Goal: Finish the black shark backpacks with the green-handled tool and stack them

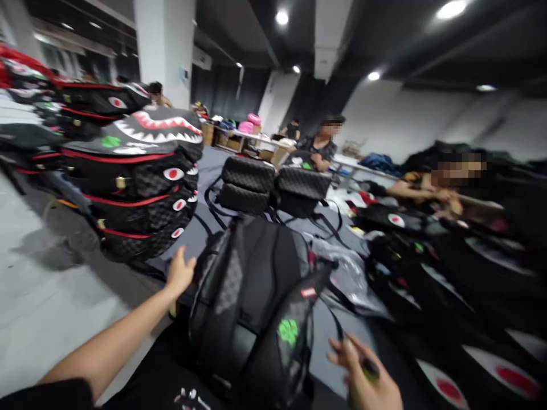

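A black backpack [256, 302] with a green patch and a small red label stands on its end on the grey table [213, 165] right in front of me. My left hand [179, 272] rests against its left side, thumb raised and fingers spread behind the bag. Low at the right, my right hand [363, 376] hovers just off the backpack, blurred, fingers curled around a small dark object with a green tip.
A tall stack of black shark-mouth backpacks [141, 182] stands at the left. Two quilted black bags [273, 185] sit further back. More shark bags [448, 285] and clear plastic wrap [346, 273] lie at the right. People [325, 145] work at tables behind.
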`<state>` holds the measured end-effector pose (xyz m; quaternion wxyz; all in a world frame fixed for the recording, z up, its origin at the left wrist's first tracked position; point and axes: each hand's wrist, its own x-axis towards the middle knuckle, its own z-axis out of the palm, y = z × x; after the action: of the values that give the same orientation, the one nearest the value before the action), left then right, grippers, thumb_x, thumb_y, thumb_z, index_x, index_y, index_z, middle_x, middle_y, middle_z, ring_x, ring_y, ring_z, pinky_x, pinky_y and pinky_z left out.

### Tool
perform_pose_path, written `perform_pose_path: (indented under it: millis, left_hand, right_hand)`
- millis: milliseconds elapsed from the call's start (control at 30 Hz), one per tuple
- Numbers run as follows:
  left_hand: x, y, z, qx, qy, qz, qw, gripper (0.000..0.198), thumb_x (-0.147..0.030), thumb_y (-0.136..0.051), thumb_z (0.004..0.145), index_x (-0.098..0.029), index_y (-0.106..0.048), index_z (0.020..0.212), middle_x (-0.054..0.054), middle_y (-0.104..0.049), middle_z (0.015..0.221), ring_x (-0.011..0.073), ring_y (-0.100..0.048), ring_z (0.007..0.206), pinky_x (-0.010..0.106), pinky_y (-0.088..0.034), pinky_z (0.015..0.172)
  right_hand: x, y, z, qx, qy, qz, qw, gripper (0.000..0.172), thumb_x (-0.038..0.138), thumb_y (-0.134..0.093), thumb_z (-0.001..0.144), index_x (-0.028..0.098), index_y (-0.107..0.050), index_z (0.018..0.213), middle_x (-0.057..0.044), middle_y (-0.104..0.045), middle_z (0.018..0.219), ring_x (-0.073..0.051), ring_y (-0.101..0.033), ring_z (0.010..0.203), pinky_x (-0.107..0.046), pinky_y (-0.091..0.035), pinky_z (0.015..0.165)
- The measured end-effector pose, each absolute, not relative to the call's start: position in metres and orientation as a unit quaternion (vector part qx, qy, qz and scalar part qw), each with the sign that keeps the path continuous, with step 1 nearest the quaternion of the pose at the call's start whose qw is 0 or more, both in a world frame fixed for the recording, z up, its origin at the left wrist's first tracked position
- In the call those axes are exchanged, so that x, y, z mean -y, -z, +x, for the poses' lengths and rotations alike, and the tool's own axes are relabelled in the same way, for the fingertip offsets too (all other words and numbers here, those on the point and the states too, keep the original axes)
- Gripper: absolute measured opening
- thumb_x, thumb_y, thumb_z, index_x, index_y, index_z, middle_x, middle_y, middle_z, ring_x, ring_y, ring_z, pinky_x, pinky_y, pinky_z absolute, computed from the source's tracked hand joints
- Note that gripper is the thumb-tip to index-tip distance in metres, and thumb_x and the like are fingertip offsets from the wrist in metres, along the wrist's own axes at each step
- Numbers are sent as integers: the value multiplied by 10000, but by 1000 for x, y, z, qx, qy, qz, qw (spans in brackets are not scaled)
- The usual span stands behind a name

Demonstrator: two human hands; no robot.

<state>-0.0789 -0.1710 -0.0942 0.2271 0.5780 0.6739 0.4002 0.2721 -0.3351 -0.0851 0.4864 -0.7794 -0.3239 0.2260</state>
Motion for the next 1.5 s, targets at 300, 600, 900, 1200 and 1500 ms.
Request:
perform_pose_path:
  millis: [300,600,900,1200,1500]
  left_hand:
    - [240,172,-16,-190,-163,956,152,871,-576,-611,834,-450,-144,1558,32,-287,1612,301,-251,1506,545,-308,1247]
    - [234,201,-34,-114,-217,956,161,593,-278,-519,878,-497,-480,1428,16,-726,1226,235,-666,1190,366,-640,902]
    - [119,77,115,66,-265,961,-40,294,-336,-485,985,-172,-687,1122,119,-695,1217,269,-561,1253,483,-430,1081]
    - [60,86,182,49,-120,992,5,367,-466,-510,962,-171,-725,921,91,-663,959,229,-518,950,431,-349,957]
    - [78,93,189,89,-84,992,-16,372,-405,-489,974,-197,-741,796,48,-654,849,224,-522,980,504,-306,1065]
  right_hand:
    - [268,32,186,480,-99,-586,645,899,862,-335,846,126,-659,1248,2,-607,600,-149,-598,492,-244,-451,474]
    - [259,105,178,371,-331,-527,689,835,843,-304,874,124,-729,882,64,-393,444,-73,-325,355,-208,-255,380]
    - [282,146,195,255,-349,-501,750,846,944,-350,749,168,-687,758,66,-387,381,-83,-298,305,-217,-222,340]
    - [231,138,228,259,-374,-464,760,789,923,-329,778,208,-655,707,79,-369,337,-89,-283,269,-230,-242,327]
    - [236,150,218,241,-376,-435,782,756,908,-366,786,207,-644,728,81,-378,325,-99,-281,263,-238,-267,334]
